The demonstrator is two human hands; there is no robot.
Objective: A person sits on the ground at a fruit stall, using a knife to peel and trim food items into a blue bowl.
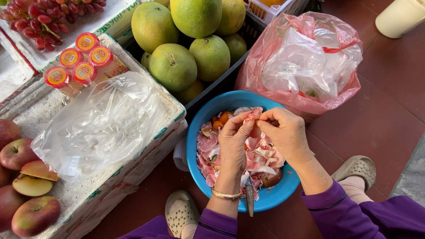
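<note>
Sleeves: purple fabric sleeves (354, 212) lie nearest the camera at the bottom edge, one on each forearm.
Foam box: large white foam box (177, 110) at left, topped by a crumpled clear plastic sheet (102, 124); it stands just beside the bowl.
Crate: dark plastic crate (221, 84) at top centre, heaped with big round green-yellow citrus fruits (172, 66).
Bag: pink translucent plastic bag (305, 62), stuffed with clear plastic, touching the bowl's far right rim.
Bowl: round blue plastic bowl (195, 132) on the reddish floor between the two feet, filled with pink and white fruit peelings (208, 146) and a few orange pieces.
Apples: red apples (35, 214) at lower left, one cut open to show pale flesh.
Grapes: red grape bunch (40, 17) in a white tray, top left.
Left hand: left hand (232, 144) over the bowl's middle, fingers narrowed onto a small pink fruit segment (253, 116); a gold bangle (225, 194) circles the wrist, and a small knife blade (250, 199) points out below the palm.
Right hand: right hand (287, 132) beside it, fingertips pinched on the same segment, above the bowl's far half.
Sandals: beige perforated sandals (181, 214), one either side of the bowl.
Cups: small red-lidded plastic cups (73, 66) clustered on the foam box.
</note>
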